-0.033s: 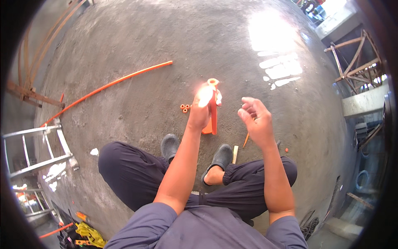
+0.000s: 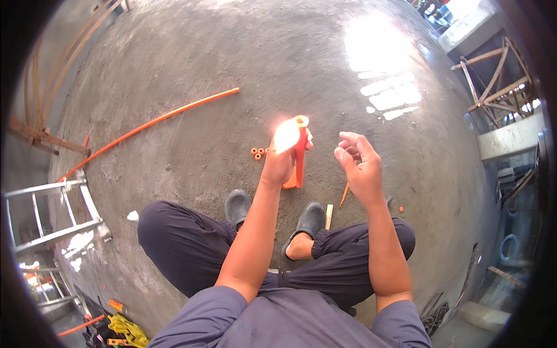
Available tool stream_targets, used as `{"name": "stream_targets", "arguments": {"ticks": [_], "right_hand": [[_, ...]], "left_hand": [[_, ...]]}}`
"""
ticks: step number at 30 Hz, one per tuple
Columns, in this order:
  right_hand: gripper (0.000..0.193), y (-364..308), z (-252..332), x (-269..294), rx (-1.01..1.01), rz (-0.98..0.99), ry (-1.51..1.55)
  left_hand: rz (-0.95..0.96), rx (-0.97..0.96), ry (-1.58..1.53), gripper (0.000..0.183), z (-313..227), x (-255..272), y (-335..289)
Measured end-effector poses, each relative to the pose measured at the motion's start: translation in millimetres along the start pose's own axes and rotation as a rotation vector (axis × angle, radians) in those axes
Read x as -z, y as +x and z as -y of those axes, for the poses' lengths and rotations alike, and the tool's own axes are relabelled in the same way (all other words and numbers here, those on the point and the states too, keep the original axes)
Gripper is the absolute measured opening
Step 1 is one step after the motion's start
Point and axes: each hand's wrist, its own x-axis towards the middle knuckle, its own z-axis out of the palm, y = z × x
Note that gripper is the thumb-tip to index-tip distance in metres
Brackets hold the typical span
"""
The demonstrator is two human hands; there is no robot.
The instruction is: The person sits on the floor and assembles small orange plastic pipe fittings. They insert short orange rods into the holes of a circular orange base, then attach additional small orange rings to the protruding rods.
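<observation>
My left hand [image 2: 280,162] is wrapped round a short orange pipe piece [image 2: 300,168] and holds it upright above the floor. A round, ring-like end shows at its top, and a wider orange part shows low beside it; glare over the hand hides some of its shape. To the right, my right hand [image 2: 365,165] hovers apart from the piece, with curled fingers and the thumb held away from them; nothing shows in it. Several small orange couplings [image 2: 257,156] lie on the floor left of my left hand.
A long orange pipe [image 2: 168,114] lies at the far left, near a metal ladder [image 2: 58,235]. By my right foot are a pale strip [image 2: 329,217] and a thin orange stick [image 2: 344,195]. Wooden frames stand along the right side. A yellow cloth [image 2: 127,329] lies at lower left.
The top of the orange pipe piece has tipped slightly right and down in my left hand. My right hand has shifted only a little.
</observation>
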Motion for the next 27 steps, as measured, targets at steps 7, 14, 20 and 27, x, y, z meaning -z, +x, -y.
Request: {"name": "stream_targets", "arguments": {"ticks": [7,14,20,27], "right_hand": [[0.029,-8,18,-4,0.163,0.047,0.141],[0.021,-15,29,0,0.306,0.041,0.172],[0.014,-14,31,0,0.421,-0.003,0.003],[0.01,-5,23,11,0.295,0.078,-0.128]], "left_hand": [[0.263,0.005,0.192,0.032,-23,-29,-29],[0.286,0.029,0.147,0.032,-29,-41,-36],[0.272,0.069,0.113,0.03,-24,-50,-38],[0.195,0.201,0.357,0.029,-26,-55,-34]]}}
